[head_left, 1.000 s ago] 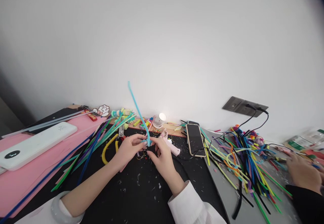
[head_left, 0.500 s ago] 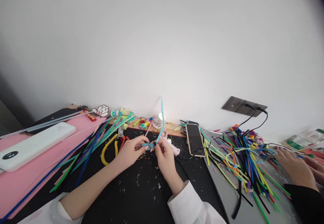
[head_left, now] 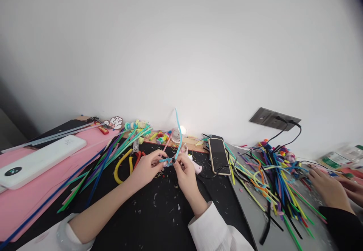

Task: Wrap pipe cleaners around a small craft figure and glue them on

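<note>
Above the black mat, my left hand (head_left: pixel 151 164) and my right hand (head_left: pixel 184 168) meet with fingertips almost touching. Both pinch a light blue pipe cleaner (head_left: pixel 179 134), whose long free end sticks up toward the wall. Between my fingers its lower part is bent into a small twisted bundle, partly hidden. A small black bit shows by my right thumb. Left of my left hand lie pliers with yellow and red handles (head_left: pixel 131 164). Behind my right hand is a pale pink tool (head_left: pixel 196 167), mostly covered.
Pipe cleaners in many colours (head_left: pixel 279 183) lie on the grey board at right, near a co-worker's hands (head_left: pixel 330 186). A phone (head_left: pixel 219 156) rests right of my hands. At left, a white power bank (head_left: pixel 42 162) sits on pink sheets (head_left: pixel 93 141). Cables hang from the wall socket (head_left: pixel 273 119).
The upright end of the light blue pipe cleaner has swung slightly left. My hands stay nearly in place, still pinching it. The co-worker's hands have shifted a little.
</note>
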`<state>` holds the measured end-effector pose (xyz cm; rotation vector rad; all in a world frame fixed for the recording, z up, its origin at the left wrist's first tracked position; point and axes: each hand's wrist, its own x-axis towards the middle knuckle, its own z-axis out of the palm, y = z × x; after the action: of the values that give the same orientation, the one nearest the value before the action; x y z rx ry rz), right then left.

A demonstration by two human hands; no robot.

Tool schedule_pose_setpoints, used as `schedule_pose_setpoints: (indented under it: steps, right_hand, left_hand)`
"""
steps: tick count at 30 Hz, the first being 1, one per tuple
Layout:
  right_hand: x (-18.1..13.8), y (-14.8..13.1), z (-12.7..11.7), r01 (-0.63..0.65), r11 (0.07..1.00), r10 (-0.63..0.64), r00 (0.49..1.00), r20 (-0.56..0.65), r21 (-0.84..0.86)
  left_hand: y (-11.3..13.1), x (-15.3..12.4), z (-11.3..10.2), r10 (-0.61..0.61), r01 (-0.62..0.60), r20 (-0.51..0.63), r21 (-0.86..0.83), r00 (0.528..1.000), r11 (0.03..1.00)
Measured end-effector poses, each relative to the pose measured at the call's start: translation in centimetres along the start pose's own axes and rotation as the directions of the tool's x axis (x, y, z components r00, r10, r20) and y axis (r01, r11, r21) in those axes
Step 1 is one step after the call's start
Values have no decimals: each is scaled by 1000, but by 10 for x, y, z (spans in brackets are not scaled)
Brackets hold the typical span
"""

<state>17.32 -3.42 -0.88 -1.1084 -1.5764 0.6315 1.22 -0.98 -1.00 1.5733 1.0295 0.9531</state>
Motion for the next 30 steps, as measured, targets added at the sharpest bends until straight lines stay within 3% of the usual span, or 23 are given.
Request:
schedule_pose_setpoints:
  steps: [12, 21, 30]
  right_hand:
    - [-2, -7, 0, 132, 984, -120, 988, 99, -122]
    - [-2, -8, 0, 84, 993, -77, 994, 81, -86]
    - [-4, -10, 2, 42, 998, -35, 991, 127, -48]
  left_hand:
    - [2, 0, -2, -108, 103, -19, -165, 994, 981]
    - [2, 0, -1, -194, 192, 24, -294, 981, 936]
    - [-2, 1, -1, -197, 175, -47, -290, 979, 941]
